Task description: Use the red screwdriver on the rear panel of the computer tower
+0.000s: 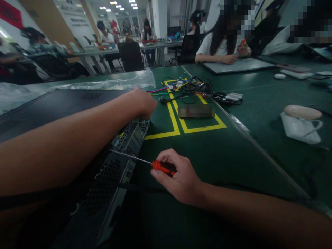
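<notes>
A dark computer case (103, 193) lies at the left on the green table, its vented metal rear panel facing right. My right hand (181, 176) is wrapped round the red and black handle of a screwdriver (163, 167). The long thin shaft points left, and its tip is at the rear panel. Across the case reaches my left arm, with my left hand (144, 103) at the panel's far corner. Its fingers are curled down and mostly hidden, so whether they hold anything does not show.
Tangled cables (194, 86) lie beyond yellow tape (176, 121), near a blurred dark object (196, 111). Clear plastic wrap (124, 83) is behind the case. At the right is a white cup-like item (301, 128). A person works over a dark-edged panel (238, 65) opposite.
</notes>
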